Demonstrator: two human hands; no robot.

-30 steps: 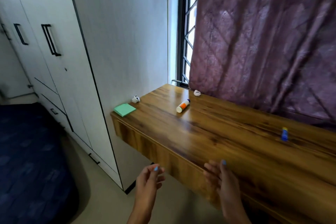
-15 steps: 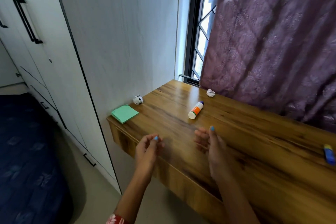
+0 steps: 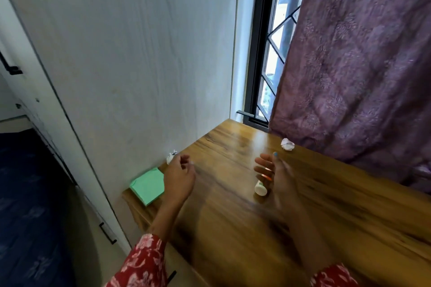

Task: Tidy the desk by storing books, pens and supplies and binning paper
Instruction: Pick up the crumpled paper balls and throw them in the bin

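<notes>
The glue stick [image 3: 260, 189] is a short white tube with an orange band, lying on its side on the wooden desk [image 3: 338, 205]. Only its white round end and a bit of the orange are visible, because the right hand [image 3: 277, 175] is in front of the rest. Its long axis runs from the near white end away toward the window [image 3: 272, 53], a little to the right.

The right hand is over the glue stick with the fingers [image 3: 262, 162] straight and a little spread, the thumb up (the picture is blurred here). I cannot tell if the fingers already touch the tube; they are not closed around it.

The left hand [image 3: 178, 178] is above the left part of the desk, fingers loosely bent, holding nothing. Just beside it lies a green pad of sticky notes [image 3: 147, 186] at the left corner of the desk. A small crumpled paper ball [image 3: 171, 156] sits at the wall behind this hand, and another paper ball [image 3: 287, 144] lies near the purple curtain [image 3: 361, 65], beyond the right hand. Both sleeves [image 3: 142, 263] are red with a flower pattern.
</notes>
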